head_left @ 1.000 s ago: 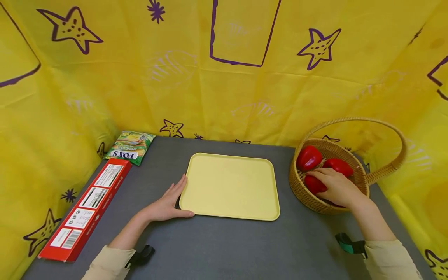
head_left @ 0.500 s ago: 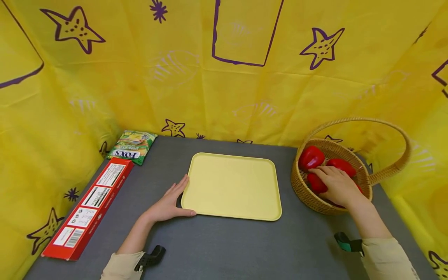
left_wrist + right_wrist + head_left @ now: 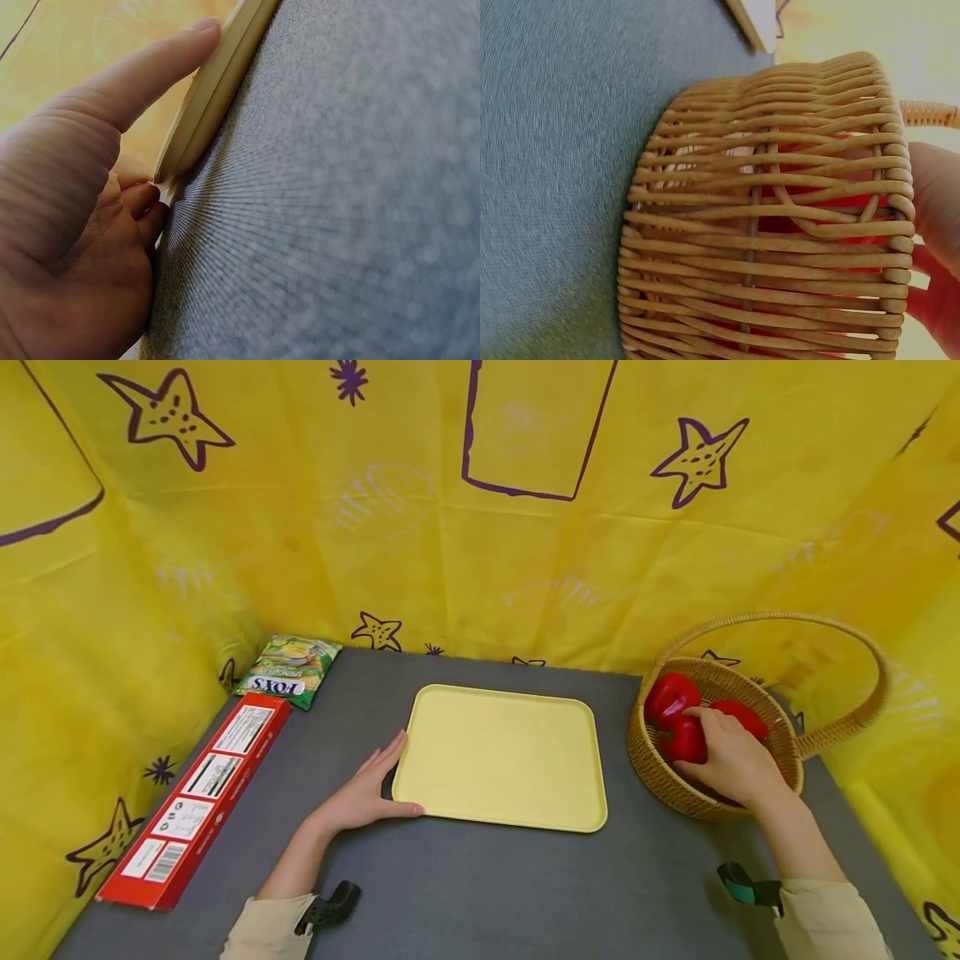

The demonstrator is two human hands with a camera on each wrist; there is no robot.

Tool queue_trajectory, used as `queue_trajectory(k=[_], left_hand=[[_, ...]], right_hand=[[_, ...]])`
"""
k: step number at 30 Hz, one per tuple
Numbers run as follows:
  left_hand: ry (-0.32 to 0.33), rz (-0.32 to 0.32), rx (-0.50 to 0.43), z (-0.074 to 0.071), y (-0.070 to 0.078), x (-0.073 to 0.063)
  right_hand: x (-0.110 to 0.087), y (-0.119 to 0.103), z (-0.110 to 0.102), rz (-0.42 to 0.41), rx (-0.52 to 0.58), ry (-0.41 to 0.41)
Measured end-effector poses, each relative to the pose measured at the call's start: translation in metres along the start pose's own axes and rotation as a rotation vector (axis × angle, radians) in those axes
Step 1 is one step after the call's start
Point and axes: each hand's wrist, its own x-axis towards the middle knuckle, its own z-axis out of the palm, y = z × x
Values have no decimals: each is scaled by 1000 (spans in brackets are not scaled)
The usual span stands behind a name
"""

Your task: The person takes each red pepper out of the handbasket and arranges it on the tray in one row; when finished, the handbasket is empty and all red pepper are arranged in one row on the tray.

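My right hand [image 3: 738, 760] reaches into a wicker basket [image 3: 652, 775] and grips a red bell pepper [image 3: 684, 742], thumb on the near side and fingers over the top. Other red peppers lie around it, one [image 3: 672, 693] at the back left and one [image 3: 741, 718] at the back right. In the right wrist view the basket's woven wall [image 3: 765, 247] hides most of the peppers. My left hand [image 3: 363, 797] spans the near left corner of a pale yellow tray [image 3: 498, 760]. Its thumb [image 3: 161, 71] lies along the tray's front rim, with straight fingers against the left rim.
A long red box [image 3: 198, 802] lies along the table's left side. Behind it sits a green FOX'S candy bag [image 3: 291, 670]. The basket's tall handle [image 3: 847, 727] arches up to the right. Yellow patterned cloth [image 3: 465, 552] encloses the grey table [image 3: 510, 893].
The right hand's fingers have spread around the near left pepper, which is turned and now shows its green stem. My left hand stays at the tray corner. The view has shifted slightly.
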Motion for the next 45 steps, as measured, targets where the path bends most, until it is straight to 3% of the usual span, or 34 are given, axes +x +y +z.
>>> queue_trajectory(k=[12, 21, 25, 32, 39, 45], left_hand=[[-27, -33, -4, -2, 3, 4], [-19, -5, -3, -3, 6, 1], [-16, 1, -1, -2, 5, 1], [-11, 0, -2, -2, 1, 2], [-2, 6, 6, -2, 1, 3], [-3, 14, 3, -3, 0, 1]], right_hand=[[-11, -10, 2, 182, 202, 249], [-19, -32, 3, 529, 398, 408], [-19, -45, 1, 623, 484, 479], [-14, -65, -7, 609, 573, 549], [-9, -81, -9, 505, 575, 542], [-2, -98, 3, 394, 595, 491]])
